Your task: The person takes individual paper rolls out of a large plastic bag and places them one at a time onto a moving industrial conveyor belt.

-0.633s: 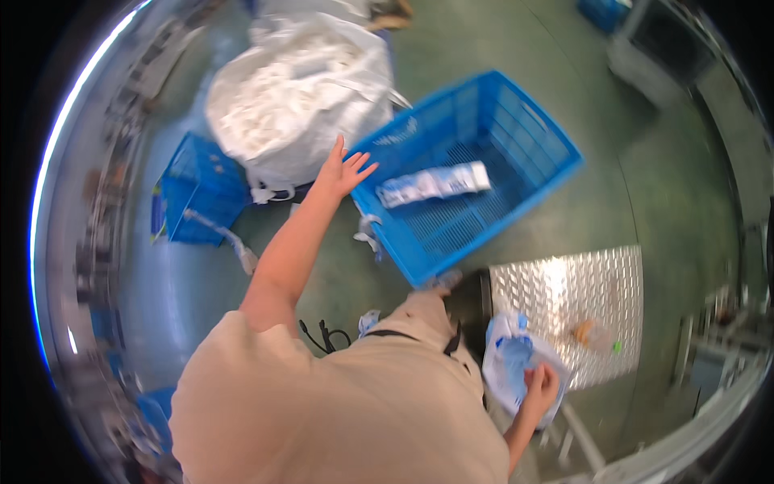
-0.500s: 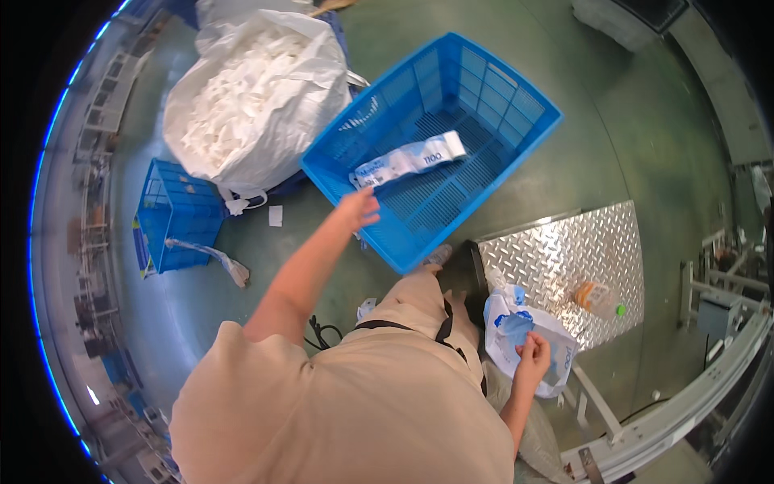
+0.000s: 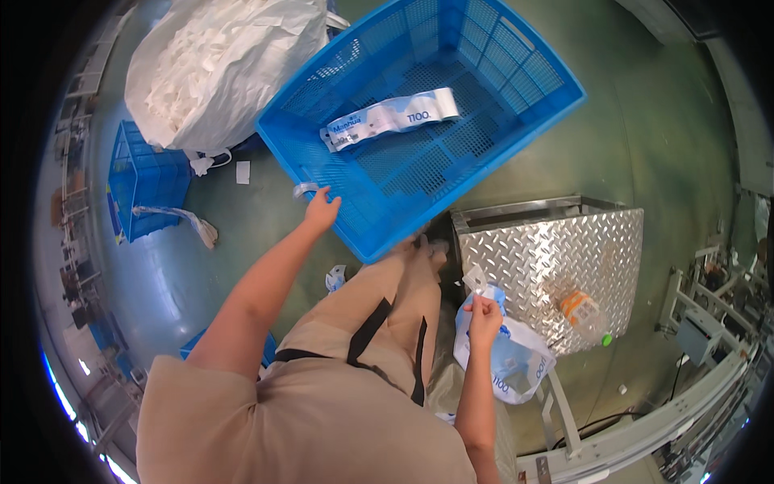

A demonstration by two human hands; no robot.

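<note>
My left hand [image 3: 322,211] reaches to the near-left rim of a large blue crate [image 3: 367,234]. Its thumb and fingers are apart; a small translucent strip [image 3: 305,189] lies on the rim by the fingertips. Inside the crate is a long white-and-blue printed plastic packaging strip [image 3: 391,119], slightly crumpled. At the lower right, my right hand [image 3: 484,321] has its fingers pinched on the upper part of a white-and-blue printed plastic bag [image 3: 516,367]. A pale flap [image 3: 476,279] sticks out past those fingers. The bag hangs beside the metal platform.
A diamond-plate metal platform [image 3: 532,246] carries a clear bottle [image 3: 584,317] with an orange label and green cap. Upper left stands a big white sack [image 3: 274,81] full of white pieces. A smaller blue basket [image 3: 157,189] sits beside it. A metal frame [image 3: 645,431] runs along the lower right.
The view has shifted, with the crate now nearer and larger. My left hand has come to the crate's near-left rim. My right hand has moved up on the plastic bag, where the pale flap now shows.
</note>
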